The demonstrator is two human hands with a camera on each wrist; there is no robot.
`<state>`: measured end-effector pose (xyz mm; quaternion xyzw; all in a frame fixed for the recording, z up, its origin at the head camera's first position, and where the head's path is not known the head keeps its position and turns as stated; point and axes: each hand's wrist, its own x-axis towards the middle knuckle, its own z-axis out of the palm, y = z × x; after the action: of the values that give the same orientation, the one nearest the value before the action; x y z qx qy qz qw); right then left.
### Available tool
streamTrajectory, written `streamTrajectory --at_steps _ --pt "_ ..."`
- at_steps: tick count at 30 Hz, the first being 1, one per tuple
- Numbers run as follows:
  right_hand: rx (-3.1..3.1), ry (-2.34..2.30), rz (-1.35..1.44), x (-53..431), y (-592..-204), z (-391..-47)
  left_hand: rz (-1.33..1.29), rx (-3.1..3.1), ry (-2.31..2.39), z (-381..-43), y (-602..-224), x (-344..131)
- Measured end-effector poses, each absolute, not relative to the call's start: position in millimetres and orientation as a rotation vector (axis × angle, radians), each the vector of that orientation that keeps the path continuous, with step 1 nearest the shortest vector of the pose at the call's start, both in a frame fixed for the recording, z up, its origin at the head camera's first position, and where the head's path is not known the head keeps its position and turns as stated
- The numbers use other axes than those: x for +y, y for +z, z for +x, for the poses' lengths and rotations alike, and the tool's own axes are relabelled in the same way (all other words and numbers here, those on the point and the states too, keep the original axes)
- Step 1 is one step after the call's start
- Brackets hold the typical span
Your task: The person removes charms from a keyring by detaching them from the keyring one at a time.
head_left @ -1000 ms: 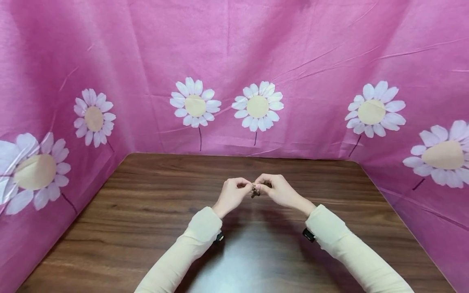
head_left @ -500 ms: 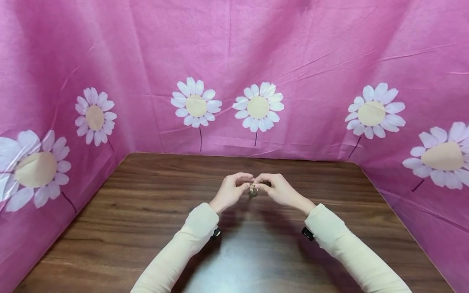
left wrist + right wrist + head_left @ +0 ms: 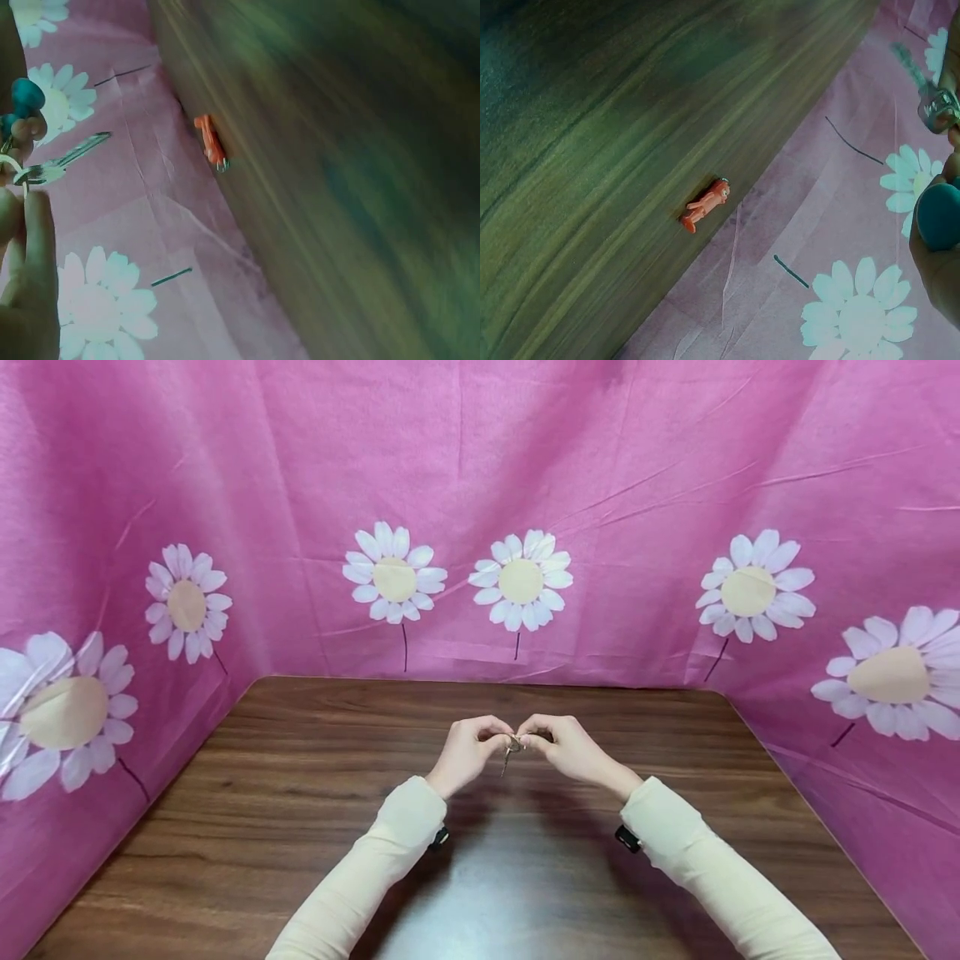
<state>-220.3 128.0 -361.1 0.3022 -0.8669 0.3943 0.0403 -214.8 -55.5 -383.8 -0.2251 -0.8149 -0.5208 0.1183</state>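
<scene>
A metal key (image 3: 506, 763) hangs from a small ring (image 3: 514, 743) between both hands, above the table's far half. My left hand (image 3: 467, 752) pinches the ring between thumb and finger. My right hand (image 3: 568, 747) faces it, its fingertips close against the ring's other side. In the left wrist view the key (image 3: 64, 160) sticks out from the pale ring, beside a finger of my left hand (image 3: 34, 270). A rounded teal charm (image 3: 939, 215) sits in my right hand (image 3: 939, 281), partly cut off by the frame. How it joins the ring is unclear.
An orange figurine (image 3: 707, 202) with a metal bit at one end lies near the far edge of the wooden table (image 3: 315, 827). In the head view the hands hide it. A pink curtain (image 3: 465, 460) with white flowers encloses the back and sides.
The key has turned and now hangs edge-on, down and to the left. My left fingers lifted from the ring and closed on it again; my right hand stays almost in place.
</scene>
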Motion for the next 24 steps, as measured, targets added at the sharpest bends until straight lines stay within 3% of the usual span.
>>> streamTrajectory --at_steps 7,15,24 --pt "-2.771 1.417 0.889 129.1 -363.6 -219.2 -0.729 -2.31 -1.05 -212.3 -383.5 -61.7" --pt "-2.731 1.432 1.003 124.3 -364.9 -217.9 -0.837 -2.268 -0.841 -209.6 -376.8 -66.7" --pt "-2.686 1.401 0.79 120.5 -364.4 -223.6 -0.855 -2.232 -0.756 -211.7 -376.0 -70.9"
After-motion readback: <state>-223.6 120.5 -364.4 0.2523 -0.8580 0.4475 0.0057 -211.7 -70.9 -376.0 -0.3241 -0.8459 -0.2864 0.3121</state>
